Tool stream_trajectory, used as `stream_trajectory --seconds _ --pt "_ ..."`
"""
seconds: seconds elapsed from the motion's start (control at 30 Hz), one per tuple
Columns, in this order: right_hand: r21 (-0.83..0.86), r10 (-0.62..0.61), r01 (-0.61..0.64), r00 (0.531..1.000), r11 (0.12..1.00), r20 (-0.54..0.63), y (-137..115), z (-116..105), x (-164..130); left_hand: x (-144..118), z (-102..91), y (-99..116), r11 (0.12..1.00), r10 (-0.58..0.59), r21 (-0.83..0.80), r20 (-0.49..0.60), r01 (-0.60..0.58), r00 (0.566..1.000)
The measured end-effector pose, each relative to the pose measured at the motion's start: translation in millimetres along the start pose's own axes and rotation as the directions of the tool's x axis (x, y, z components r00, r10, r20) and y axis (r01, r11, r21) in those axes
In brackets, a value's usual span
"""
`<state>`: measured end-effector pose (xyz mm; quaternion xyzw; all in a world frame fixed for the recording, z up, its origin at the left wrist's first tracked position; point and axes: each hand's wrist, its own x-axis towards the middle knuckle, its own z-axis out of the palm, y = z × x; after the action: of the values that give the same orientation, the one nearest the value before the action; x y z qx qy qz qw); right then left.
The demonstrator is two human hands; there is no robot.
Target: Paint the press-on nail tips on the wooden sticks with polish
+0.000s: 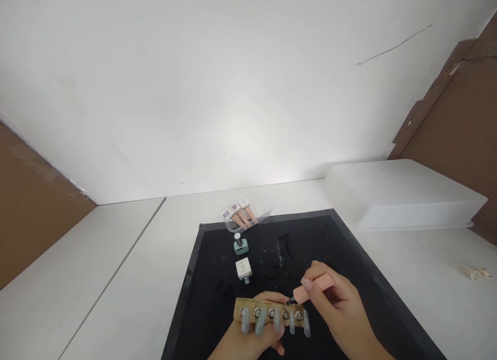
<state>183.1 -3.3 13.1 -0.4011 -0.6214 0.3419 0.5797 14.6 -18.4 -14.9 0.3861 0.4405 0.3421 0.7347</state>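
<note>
My left hand (243, 342) grips a tan strip (252, 303) from below, with fingers behind it. Along the strip is a row of round metallic studs, bearing several long, pale grey-green false nails (260, 321) that point down toward me. Between the thumb and fingers of my right hand (344, 305) is a nail polish brush (316, 287) with a pink cap handle. Its dark bristle end is at the strip's upper right edge; whether it touches is unclear. Beyond the strip, a white square bottle (243, 267) lies with its uncapped neck toward me.
A teal bottle (241, 246) with a round-topped stem stands beyond the white one. Pink-capped polish bottles (243, 214) lie in a clear tray at the far edge of the black mat (310, 241). A translucent white bin (411, 199) and small cream pieces (472, 272) are at right.
</note>
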Motion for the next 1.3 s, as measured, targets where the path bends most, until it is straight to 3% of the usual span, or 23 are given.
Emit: stream_trajectory --seconds 0.53,0.73,1.03,1.3 --pt "-0.028 -0.036 0.036 0.999 0.999 0.009 1 -2 0 6 -4.4 -12 0.999 0.028 -0.019 0.016 -0.028 0.999" --pt "-0.017 -0.03 0.031 0.999 0.999 0.036 2 -3 -1 0 -2.9 -5 1.0 0.023 -0.01 0.03 -0.023 0.999" --pt "-0.011 -0.017 0.018 0.999 1.0 0.028 0 -2 -1 -8 6.5 12 0.995 -0.102 -0.021 -0.065 0.1 0.993" --pt "-0.002 -0.033 0.033 0.999 0.999 -0.003 -2 0 0 -7 5.6 11 0.997 -0.081 0.006 -0.052 0.081 0.995"
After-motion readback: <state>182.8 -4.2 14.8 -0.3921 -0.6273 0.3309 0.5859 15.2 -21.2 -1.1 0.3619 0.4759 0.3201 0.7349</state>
